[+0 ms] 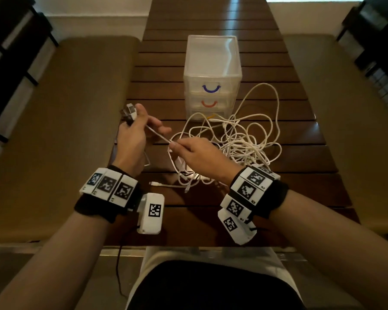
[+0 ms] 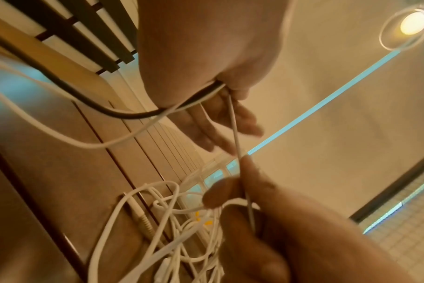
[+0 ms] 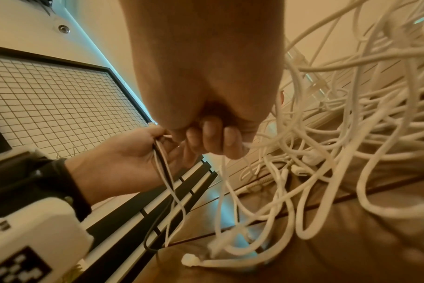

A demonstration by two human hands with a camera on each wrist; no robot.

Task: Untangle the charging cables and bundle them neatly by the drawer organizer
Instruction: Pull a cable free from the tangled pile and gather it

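Note:
A tangle of white charging cables (image 1: 240, 139) lies on the slatted wooden table (image 1: 300, 175), just in front of the clear plastic drawer organizer (image 1: 212, 77). My left hand (image 1: 132, 133) is raised left of the pile and grips a small white-grey plug (image 1: 129, 113) together with a white cable (image 1: 158, 135). That cable runs taut to my right hand (image 1: 188, 151), which pinches it at the pile's near-left edge. In the left wrist view the taut cable (image 2: 237, 145) spans both hands, and a black lead (image 2: 124, 114) and a white one trail from my left fist. The right wrist view shows my right fingers (image 3: 213, 137) curled round white strands.
A loose white connector end (image 1: 154, 183) lies on the table near me. Padded benches (image 1: 61, 130) flank the table on both sides. The organizer has a blue handle (image 1: 211, 88) above a red one (image 1: 209, 104).

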